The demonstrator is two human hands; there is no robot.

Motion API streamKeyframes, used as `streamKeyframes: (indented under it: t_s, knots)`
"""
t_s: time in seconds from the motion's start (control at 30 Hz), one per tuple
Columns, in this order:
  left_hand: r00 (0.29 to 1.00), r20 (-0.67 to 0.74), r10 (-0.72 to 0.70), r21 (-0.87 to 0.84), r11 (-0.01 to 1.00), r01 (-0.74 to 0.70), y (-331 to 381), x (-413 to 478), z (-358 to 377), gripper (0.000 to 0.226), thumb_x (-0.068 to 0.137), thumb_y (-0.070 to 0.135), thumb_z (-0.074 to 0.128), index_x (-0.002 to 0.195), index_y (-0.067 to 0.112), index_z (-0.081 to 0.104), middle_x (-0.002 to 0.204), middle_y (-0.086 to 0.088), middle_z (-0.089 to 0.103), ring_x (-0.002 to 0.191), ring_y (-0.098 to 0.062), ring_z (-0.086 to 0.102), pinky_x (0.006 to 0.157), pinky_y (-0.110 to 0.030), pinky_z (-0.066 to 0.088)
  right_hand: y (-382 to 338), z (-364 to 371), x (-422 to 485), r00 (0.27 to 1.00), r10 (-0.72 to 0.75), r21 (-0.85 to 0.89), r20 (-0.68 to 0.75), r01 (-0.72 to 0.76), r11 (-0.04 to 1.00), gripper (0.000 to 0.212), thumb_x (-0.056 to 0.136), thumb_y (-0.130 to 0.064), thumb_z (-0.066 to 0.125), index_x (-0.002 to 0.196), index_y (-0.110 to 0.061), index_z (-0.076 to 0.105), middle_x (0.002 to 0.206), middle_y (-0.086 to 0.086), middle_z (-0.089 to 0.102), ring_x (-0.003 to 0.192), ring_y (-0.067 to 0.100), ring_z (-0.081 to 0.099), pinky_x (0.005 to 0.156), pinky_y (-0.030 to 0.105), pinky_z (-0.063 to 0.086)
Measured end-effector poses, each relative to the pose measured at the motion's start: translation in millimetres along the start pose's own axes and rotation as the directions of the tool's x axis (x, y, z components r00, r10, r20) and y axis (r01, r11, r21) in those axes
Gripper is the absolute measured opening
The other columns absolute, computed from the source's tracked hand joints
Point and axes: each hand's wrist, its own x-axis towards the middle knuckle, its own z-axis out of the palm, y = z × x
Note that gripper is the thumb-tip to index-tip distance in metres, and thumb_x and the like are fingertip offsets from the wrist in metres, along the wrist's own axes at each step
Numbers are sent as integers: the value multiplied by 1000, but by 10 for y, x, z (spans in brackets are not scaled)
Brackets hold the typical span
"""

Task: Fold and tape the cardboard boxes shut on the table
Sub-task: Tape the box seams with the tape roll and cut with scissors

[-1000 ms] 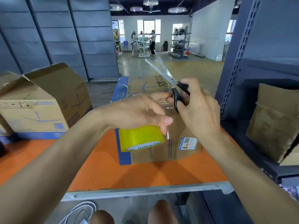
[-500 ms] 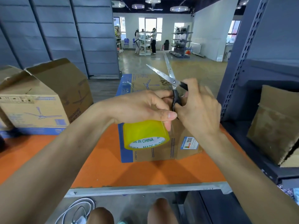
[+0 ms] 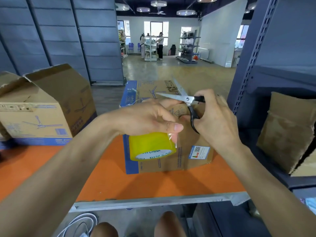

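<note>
Tape roll (image 3: 151,145) gripped in left hand (image 3: 147,117), scissors (image 3: 187,99) in right hand (image 3: 215,117).

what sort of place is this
Likely a warehouse or shop stockroom used for packing: printed cardboard boxes sit on an orange worktable, slotted metal racking stands at the right with cardboard on it, and stocked display shelves stand across an open floor behind.

To your left: blue-grey panelled wall (image 3: 59,40). Ahead of you: open hall, polished concrete floor (image 3: 171,69), white wall (image 3: 220,35) on its right side, bright windows (image 3: 155,29) at the far end. Round ceiling lamps (image 3: 158,3) overhead, lit. Display shelves (image 3: 188,47) stand near the windows. Dark steel rack upright (image 3: 253,57) at your right.
</note>
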Motion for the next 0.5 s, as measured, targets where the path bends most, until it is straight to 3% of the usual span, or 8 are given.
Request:
streamKeyframes:
  t_s: [0.07, 0.13, 0.23, 0.3, 0.4, 0.43, 0.5]
  knots:
    - [999, -32, 9, 2, 1000, -9, 17, -12, 15, 32, 89, 57, 55, 90, 37, 81, 163, 18, 28, 137, 28, 13, 119, -16, 10, 6, -15, -17, 999, 29, 35, 39, -30, 999, 54, 78, -24, 78, 122, -29, 47, 110, -11, 56, 112, 20, 52, 69, 36, 37]
    - [996, -91, 9, -102, 995, -18, 49, -38, 34, 28, 88, 51, 59, 88, 35, 82, 160, 14, 36, 139, 24, 20, 120, -13, 15, 14, -89, -9, 991, 114, 196, 74, -126, 972, 58, 76, -38, 84, 121, -35, 48, 113, -15, 56, 108, 12, 54, 76, 34, 43]
    - [972, -236, 12, -281, 956, -80, 61, -115, 79, 28, 88, 39, 62, 87, 19, 81, 152, 10, 51, 143, 10, 32, 122, -26, 27, 59, -251, -4, 976, 216, 337, 25, -211, 918, 60, 71, -48, 88, 118, -42, 51, 116, -18, 63, 109, 4, 58, 88, 29, 46]
    - [940, -340, 23, -346, 927, -148, 54, -184, 116, 29, 91, 32, 61, 90, 10, 80, 143, 10, 61, 138, 4, 45, 112, -20, 39, 121, -355, -45, 970, 244, 337, 2, -231, 913, 60, 69, -48, 89, 116, -43, 52, 105, -29, 64, 104, -8, 56, 83, 21, 43]
    - [897, -441, -31, -431, 884, -181, 48, -310, 227, 29, 92, 29, 60, 87, 8, 79, 126, 8, 72, 120, -5, 64, 93, -17, 50, 220, -445, -181, 954, 284, 328, 95, -299, 896, 60, 66, -47, 90, 109, -45, 49, 94, -49, 56, 94, -29, 51, 74, 13, 40]
    - [890, -453, -56, -443, 880, -170, 37, -343, 293, 30, 93, 30, 60, 86, 7, 79, 120, 8, 74, 116, -6, 66, 92, -17, 50, 257, -450, -248, 950, 280, 325, 135, -309, 894, 59, 67, -43, 91, 107, -45, 48, 94, -50, 56, 93, -30, 51, 72, 12, 39]
    - [879, -464, -112, -471, 872, -137, 15, -402, 466, 34, 92, 32, 60, 88, 5, 79, 110, 7, 77, 111, -7, 69, 93, -18, 51, 321, -451, -388, 938, 263, 333, 228, -329, 884, 61, 69, -32, 89, 111, -46, 47, 102, -36, 62, 100, -19, 56, 73, 13, 41]
